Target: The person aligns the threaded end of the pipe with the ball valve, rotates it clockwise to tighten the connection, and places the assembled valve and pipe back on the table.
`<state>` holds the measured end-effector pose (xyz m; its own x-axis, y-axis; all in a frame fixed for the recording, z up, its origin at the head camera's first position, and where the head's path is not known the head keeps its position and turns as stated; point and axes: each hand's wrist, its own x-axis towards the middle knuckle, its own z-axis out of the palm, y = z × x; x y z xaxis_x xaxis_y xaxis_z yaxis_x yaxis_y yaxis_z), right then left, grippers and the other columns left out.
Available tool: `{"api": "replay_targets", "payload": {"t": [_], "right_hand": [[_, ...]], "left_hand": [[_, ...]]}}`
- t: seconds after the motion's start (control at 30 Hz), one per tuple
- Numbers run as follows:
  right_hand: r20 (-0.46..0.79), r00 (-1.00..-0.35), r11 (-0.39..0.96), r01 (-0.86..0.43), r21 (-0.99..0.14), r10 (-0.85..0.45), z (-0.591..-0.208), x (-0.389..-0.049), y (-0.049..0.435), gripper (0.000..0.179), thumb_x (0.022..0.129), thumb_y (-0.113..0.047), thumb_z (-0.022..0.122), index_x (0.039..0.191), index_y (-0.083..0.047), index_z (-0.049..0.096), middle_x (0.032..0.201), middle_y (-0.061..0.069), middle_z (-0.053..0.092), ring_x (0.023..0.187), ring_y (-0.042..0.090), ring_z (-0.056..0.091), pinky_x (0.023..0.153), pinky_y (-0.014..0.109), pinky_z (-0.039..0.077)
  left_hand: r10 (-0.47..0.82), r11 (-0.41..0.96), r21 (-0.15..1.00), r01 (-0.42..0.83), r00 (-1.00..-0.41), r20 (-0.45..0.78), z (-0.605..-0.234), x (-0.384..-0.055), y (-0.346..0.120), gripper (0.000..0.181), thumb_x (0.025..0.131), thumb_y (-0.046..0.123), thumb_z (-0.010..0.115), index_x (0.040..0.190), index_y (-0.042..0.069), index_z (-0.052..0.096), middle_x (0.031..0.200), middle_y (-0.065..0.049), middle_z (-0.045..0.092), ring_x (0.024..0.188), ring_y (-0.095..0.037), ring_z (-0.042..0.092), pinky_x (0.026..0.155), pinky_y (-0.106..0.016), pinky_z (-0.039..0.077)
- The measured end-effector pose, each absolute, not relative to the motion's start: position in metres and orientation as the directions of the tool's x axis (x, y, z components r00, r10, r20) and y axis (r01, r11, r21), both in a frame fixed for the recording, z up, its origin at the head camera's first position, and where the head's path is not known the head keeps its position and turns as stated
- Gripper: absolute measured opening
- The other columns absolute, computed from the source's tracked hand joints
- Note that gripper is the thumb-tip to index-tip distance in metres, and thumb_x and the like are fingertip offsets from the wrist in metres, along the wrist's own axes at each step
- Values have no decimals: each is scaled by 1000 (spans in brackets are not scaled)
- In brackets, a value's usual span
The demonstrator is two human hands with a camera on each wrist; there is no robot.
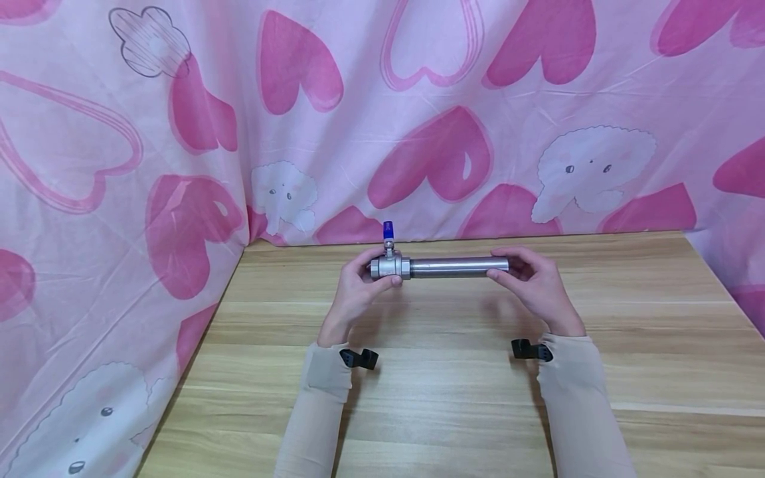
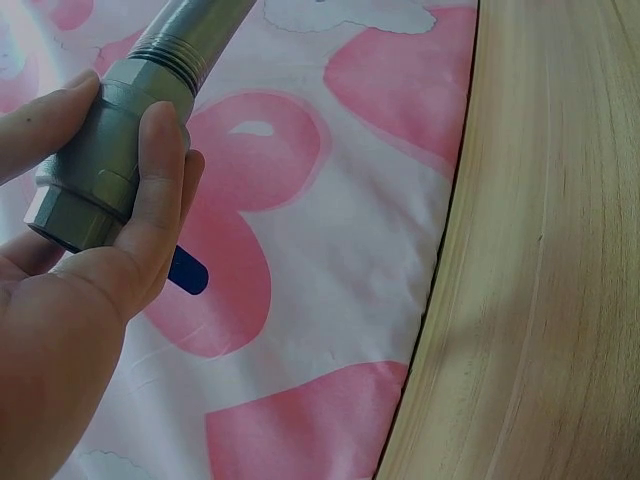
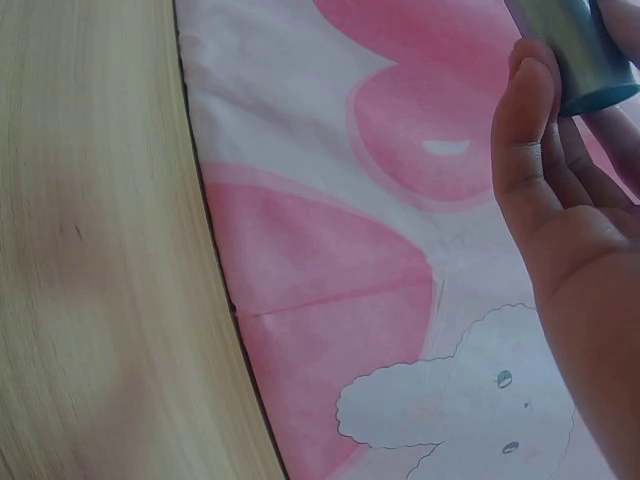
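Observation:
A silver ball valve (image 1: 391, 267) with a blue lever handle (image 1: 388, 230) is joined to a steel pipe (image 1: 457, 267). My left hand (image 1: 356, 290) grips the valve body, thumb in front and fingers behind. In the left wrist view, pipe threads (image 2: 172, 55) show where the pipe enters the hex end of the valve (image 2: 110, 150). My right hand (image 1: 538, 284) holds the pipe's free end between thumb and fingers. The right wrist view shows the pipe's open end (image 3: 575, 55) in those fingers. Valve and pipe are held level above the table, the lever pointing up and away.
A wood-grain table (image 1: 442, 411) spreads beneath both hands. Pink curtains with hearts and cartoon animals (image 1: 430, 153) hang along its back and left edges. Black wrist mounts (image 1: 360, 359) stick out inward from both sleeves.

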<state>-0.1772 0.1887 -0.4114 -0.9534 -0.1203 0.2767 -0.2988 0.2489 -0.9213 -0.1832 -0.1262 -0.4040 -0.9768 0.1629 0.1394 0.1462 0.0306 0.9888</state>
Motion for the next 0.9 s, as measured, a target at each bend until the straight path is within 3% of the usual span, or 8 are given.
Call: {"api": "replay_targets", "payload": {"t": [0.3,0.53,0.9], "right_hand": [[291,-946,229,-317,-920,-140,-410,-178,187,38,84,-6,73,120,-2,63,110,-13,64,91,4,62,82,13,54],[288,-942,200,-320,-926,-174,-409,-177,187,47,79,0,76,124,-3,60,116,-6,62,97,4,62,88,12,51],[311,-930,200,-349,-915,-197,-413,-179,188,46,80,8,72,123,-1,58,115,-3,58,95,4,61,84,12,53]], "left_hand": [[163,32,990,140,-978,133,-404,-184,-126,59,75,-4,77,130,4,57,127,-19,58,101,-19,59,87,-25,55],[150,28,990,138,-980,133,-404,-183,-126,59,75,-5,77,130,3,57,127,-19,58,100,-20,60,85,-24,55],[145,37,991,132,-981,126,-404,-183,-127,59,76,-3,77,130,4,57,128,-18,57,102,-21,60,88,-25,55]]}}
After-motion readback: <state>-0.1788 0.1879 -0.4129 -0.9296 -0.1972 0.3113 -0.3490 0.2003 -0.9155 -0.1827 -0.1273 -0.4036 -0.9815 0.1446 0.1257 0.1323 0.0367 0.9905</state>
